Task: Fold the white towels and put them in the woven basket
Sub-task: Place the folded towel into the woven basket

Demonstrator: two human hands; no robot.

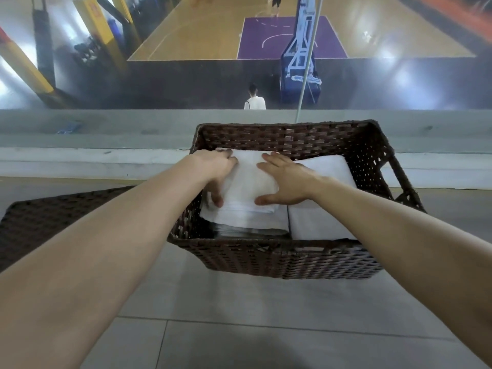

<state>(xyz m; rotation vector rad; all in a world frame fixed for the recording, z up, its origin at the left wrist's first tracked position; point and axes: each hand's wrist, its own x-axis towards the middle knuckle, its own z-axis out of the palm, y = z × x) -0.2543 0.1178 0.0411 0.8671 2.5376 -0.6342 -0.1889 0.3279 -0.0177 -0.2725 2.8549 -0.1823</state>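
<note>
**Both hands on a towel in the basket's left half**

The right hand (pixel 285 179) is being laid flat on top of a folded white terry towel (pixel 250 182). Its fingers are straight and slightly spread, and the thumb is stretched along the towel's near edge. The left hand (pixel 215 174) is being wrapped over the same towel's left edge, with the fingers bent down at the far left corner and the thumb pressed on the near part. The towel is thus being held between the two hands.

The towel is being kept in the left half of a rectangular dark brown woven basket (pixel 292 259). More white layers are showing beneath it at the near edge. Under those lies something grey and striped that cannot be identified.

A second folded white towel (pixel 322 219) is lying flat in the right half, just beside the first and partly covered by the right wrist.

The basket is being borne by a pale grey tiled surface (pixel 239 315). Cut-out handles are seen in its near and right walls. To its left, partly behind the left forearm, a flat dark brown woven panel (pixel 53 214) is lying on the same surface.

Beyond the basket is a grey ledge (pixel 106 134). Past that, far below, is a basketball court (pixel 199 30) with a purple key, a blue hoop stand (pixel 300 73) and a person in a white top (pixel 255 101) seen from behind.
</note>
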